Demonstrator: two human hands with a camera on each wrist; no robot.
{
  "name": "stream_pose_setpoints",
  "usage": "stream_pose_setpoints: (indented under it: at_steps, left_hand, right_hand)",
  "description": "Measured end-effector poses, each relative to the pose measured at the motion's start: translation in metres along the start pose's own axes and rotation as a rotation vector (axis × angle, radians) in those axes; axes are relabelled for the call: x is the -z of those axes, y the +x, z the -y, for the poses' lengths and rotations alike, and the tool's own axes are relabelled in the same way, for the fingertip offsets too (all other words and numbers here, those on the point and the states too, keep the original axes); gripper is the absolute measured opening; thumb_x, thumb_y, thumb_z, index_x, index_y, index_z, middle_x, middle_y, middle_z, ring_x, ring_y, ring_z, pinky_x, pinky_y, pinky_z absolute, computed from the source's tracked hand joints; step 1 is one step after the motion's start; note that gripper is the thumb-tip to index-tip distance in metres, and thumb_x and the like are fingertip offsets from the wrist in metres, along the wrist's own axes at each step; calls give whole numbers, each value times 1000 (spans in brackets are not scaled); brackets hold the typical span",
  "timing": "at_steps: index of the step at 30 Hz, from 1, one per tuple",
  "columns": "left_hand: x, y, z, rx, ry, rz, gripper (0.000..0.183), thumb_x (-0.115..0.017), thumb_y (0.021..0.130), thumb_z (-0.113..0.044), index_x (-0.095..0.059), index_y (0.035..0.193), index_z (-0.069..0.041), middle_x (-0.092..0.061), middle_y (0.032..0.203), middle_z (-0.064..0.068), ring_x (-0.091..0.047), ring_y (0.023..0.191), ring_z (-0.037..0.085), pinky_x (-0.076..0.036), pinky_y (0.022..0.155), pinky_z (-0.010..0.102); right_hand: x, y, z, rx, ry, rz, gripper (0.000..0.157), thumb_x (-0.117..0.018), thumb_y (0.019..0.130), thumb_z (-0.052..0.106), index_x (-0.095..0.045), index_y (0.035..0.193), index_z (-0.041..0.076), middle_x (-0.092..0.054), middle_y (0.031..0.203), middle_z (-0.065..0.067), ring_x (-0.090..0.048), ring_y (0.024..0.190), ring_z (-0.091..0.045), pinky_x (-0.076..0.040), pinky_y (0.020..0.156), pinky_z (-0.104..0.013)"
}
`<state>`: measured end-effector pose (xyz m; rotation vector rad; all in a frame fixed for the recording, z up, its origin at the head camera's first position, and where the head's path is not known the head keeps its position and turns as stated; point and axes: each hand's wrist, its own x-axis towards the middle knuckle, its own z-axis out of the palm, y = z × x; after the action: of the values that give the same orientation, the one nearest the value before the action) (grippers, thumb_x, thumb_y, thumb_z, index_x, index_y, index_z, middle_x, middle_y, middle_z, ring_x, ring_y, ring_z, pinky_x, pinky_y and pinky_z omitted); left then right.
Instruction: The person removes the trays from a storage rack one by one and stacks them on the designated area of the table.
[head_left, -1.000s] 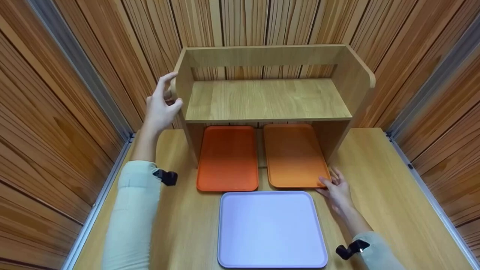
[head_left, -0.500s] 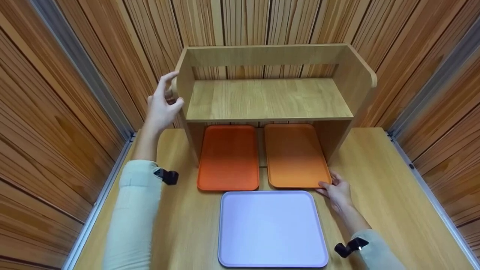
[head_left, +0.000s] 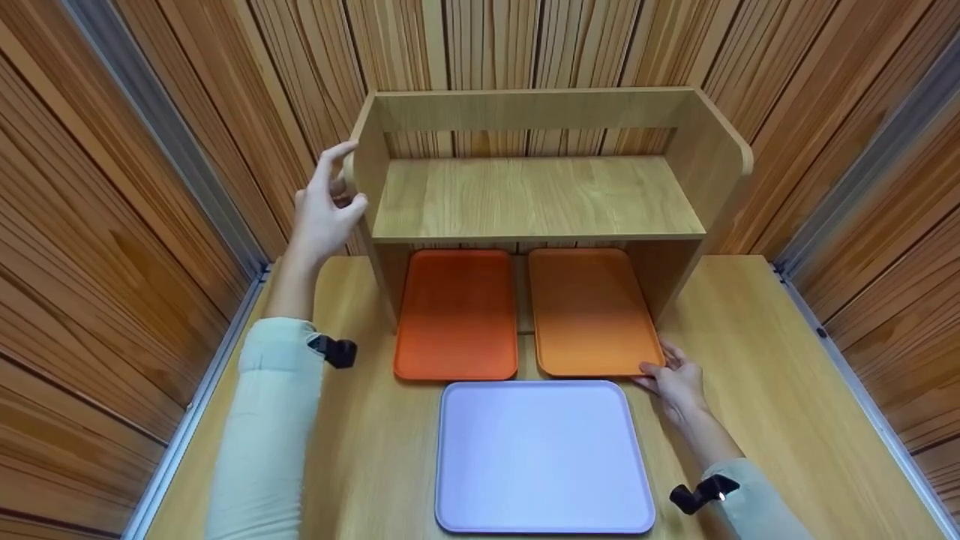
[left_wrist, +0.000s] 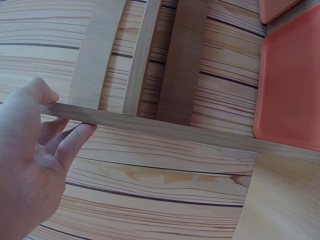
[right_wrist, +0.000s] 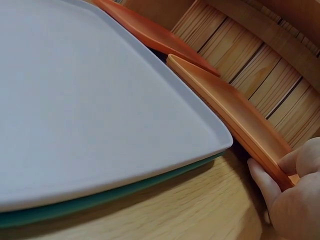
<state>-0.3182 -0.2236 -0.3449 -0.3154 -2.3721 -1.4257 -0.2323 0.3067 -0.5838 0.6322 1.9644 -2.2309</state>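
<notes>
Left hand [head_left: 322,206] grips wooden shelf [head_left: 536,199] at its nine-o'clock side, right hand [head_left: 679,386] pinches orange tray [head_left: 589,311] at its five-o'clock corner; red tray [head_left: 457,315] alongside, lilac tray [head_left: 545,457] at six o'clock

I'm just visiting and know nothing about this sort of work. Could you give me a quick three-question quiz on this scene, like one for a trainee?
1. Fill in the blank: in the right wrist view, the tray directly beneath the lavender tray is ____ in colour.

2. True or false: the left grip is holding the lavender tray.

3. Multiple choice: what colour is the tray pinched at its corner by the right grip?
a) red
b) lavender
c) orange

Key:
1. Teal: the edge of a teal tray shows under it.
2. False: it holds the side panel of the wooden shelf.
3. c, the orange tray.
</notes>
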Motion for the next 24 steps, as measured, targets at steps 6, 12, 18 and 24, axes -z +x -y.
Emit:
stream_pose_setpoints:
  at_steps: [6,12,18,24]
  left_hand:
    - [0,-2,1,6,-10,4,71,-58,106,-3,-45,171,-30,-60,165,24,-71,143,37,-62,114,58]
    - [0,-1,2,7,2,5,71,-58,106,-4,-45,171,-30,-58,167,23,-70,144,36,-64,111,53]
    - [1,-2,1,0,-7,0,71,-58,105,-2,-46,170,-30,-63,163,20,-74,136,33,-59,89,25]
    - [1,0,-2,-4,-20,0,70,-59,105,-3,-46,170,-30,-61,165,20,-72,141,33,-61,96,29]
  right_hand:
    - [1,-5,8,-15,18,2,88,-55,107,-12,-14,182,10,-21,185,-24,-66,114,-8,-68,92,-23]
    - [2,-9,15,-44,93,37,88,-51,110,-11,-10,183,16,-15,189,-19,-58,135,-16,-67,98,-25]
    - [0,-11,16,-45,149,62,86,-48,113,-7,-6,183,16,-16,188,-15,-64,120,-4,-65,99,-24]
    - [-3,-16,21,-21,215,72,82,-46,116,-1,-4,183,19,-40,167,-6,-66,110,1,-63,103,-23]
